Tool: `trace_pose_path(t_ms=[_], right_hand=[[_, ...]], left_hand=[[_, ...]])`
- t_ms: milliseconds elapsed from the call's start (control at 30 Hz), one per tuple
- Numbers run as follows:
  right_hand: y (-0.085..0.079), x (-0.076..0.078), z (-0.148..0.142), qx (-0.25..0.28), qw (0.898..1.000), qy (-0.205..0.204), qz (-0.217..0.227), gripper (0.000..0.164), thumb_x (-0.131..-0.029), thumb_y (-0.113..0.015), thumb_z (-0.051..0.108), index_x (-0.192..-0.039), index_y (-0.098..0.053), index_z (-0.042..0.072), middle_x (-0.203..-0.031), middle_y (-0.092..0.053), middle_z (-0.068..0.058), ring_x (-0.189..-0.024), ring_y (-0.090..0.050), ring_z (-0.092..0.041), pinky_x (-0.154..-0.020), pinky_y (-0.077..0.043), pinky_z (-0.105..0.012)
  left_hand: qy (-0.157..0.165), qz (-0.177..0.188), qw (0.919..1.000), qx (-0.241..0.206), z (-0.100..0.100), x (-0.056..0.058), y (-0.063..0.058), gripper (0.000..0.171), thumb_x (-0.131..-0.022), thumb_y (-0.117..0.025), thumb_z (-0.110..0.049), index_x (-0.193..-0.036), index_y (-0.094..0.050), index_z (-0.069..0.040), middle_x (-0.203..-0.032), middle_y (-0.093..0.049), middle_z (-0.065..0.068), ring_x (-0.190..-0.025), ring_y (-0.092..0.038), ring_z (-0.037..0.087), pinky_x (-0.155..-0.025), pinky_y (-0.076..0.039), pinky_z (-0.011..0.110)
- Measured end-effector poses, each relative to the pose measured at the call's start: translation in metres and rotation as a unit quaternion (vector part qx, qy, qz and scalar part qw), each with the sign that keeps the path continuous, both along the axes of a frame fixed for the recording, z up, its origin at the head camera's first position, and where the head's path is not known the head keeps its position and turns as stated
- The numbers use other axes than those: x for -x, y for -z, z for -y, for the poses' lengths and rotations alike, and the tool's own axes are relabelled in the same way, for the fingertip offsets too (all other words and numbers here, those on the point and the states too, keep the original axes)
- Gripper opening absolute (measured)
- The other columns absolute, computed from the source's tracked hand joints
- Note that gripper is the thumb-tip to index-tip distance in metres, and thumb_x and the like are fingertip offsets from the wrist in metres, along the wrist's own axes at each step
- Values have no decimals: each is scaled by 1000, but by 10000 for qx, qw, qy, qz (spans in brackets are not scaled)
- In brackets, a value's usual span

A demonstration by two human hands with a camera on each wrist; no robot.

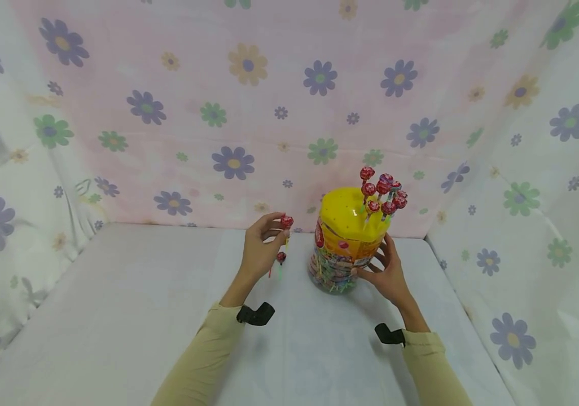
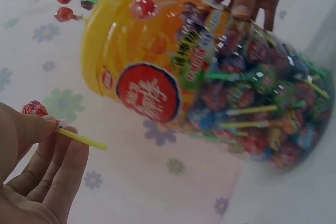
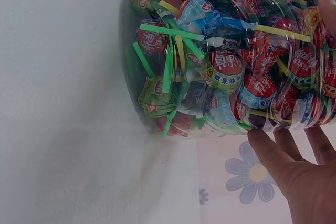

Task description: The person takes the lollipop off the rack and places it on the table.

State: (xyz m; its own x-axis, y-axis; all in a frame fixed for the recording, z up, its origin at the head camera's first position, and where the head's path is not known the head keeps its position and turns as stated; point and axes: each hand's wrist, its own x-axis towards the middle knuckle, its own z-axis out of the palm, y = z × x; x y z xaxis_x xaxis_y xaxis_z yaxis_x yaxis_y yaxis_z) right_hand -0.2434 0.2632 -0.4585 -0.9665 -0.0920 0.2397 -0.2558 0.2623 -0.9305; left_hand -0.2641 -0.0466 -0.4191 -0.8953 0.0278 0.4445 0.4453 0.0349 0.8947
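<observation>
My left hand point(image 1: 259, 248) pinches a lollipop point(image 1: 286, 221) with a red wrapper and a yellow stick between thumb and fingers. In the left wrist view, the yellow stick point(image 2: 86, 139) points toward the jar. My right hand point(image 1: 391, 276) grips the side of a clear plastic jar point(image 1: 337, 270), thumb in front and fingers round the far side. The jar is full of wrapped lollipops point(image 3: 226, 69) and has a yellow lid point(image 1: 342, 211). Several red lollipops point(image 1: 385, 186) stand upright in the lid by their sticks, crowded at its right side.
Just beyond my left hand, a dark red lollipop point(image 1: 281, 257) with a green stick lies on the white table point(image 1: 167, 316), next to a red stick point(image 1: 270, 272). Flower-printed curtain point(image 1: 269, 113) hangs behind the table and along both sides.
</observation>
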Motion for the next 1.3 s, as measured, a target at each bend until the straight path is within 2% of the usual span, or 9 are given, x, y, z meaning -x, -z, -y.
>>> trace_pose_path(t_ms=[167,300,367,567,700,933,1133,1300], right_hand=[[11,6,-4,7,10000,41,-67,103,-85,-81,2,-162,-16,26,-160,-33,-17,-142,-39,-47,-109,-40,-64],[19,10,-7,-18,9999,89,-124,103,-85,-81,4,-161,-17,30,-159,-35,-12,-142,-41,-44,-109,-41,-62],[20,10,-8,-17,9999,74,-155,103,-85,-82,4,-161,-17,30,-159,-35,-13,-142,-40,-45,-109,-41,-62],[20,11,-8,-34,9999,89,-65,103,-86,-81,6,-162,-16,29,-158,-36,-14,-143,-40,-45,-110,-41,-62],[18,10,-7,-16,10000,78,-52,104,-85,-81,5,-162,-15,27,-159,-35,-14,-143,-40,-45,-109,-41,-62],[18,10,-7,14,10000,93,-21,105,-85,-82,4,-162,-15,28,-160,-34,-14,-143,-39,-45,-110,-40,-63],[20,11,-9,-54,9999,107,-52,104,-86,-81,5,-162,-15,29,-160,-35,-14,-143,-39,-45,-110,-41,-62],[21,12,-9,-25,9999,90,-44,103,-86,-81,6,-162,-16,31,-159,-35,-13,-143,-39,-45,-110,-40,-62]], left_hand=[[19,411,9992,-6,16,-10,21,39,-96,-67,-1,-134,-60,0,-115,-68,25,-98,-71,40,-78,-61,25],[26,855,9963,-66,30,-16,36,40,-98,-66,-3,-137,-59,-2,-117,-67,26,-98,-72,36,-75,-63,27],[-27,1032,9946,-58,36,-19,43,40,-98,-66,-4,-137,-59,-4,-117,-66,26,-97,-72,32,-75,-63,28],[-281,1494,9884,-28,52,-23,63,40,-97,-66,-2,-137,-59,-3,-118,-66,28,-98,-71,38,-73,-63,27],[-470,1750,9834,1,61,-22,77,40,-96,-66,0,-136,-59,0,-116,-67,29,-94,-72,35,-71,-63,25],[-716,2096,9751,78,72,-16,94,38,-95,-68,0,-133,-61,2,-113,-67,29,-85,-72,19,-68,-62,23],[-924,2331,9672,415,78,-10,107,36,-94,-69,-1,-130,-61,2,-110,-69,26,-79,-69,11,-64,-61,21],[-1046,2327,9637,784,84,-2,116,36,-95,-69,-3,-129,-61,3,-108,-70,26,-77,-70,11,-61,-58,18]])
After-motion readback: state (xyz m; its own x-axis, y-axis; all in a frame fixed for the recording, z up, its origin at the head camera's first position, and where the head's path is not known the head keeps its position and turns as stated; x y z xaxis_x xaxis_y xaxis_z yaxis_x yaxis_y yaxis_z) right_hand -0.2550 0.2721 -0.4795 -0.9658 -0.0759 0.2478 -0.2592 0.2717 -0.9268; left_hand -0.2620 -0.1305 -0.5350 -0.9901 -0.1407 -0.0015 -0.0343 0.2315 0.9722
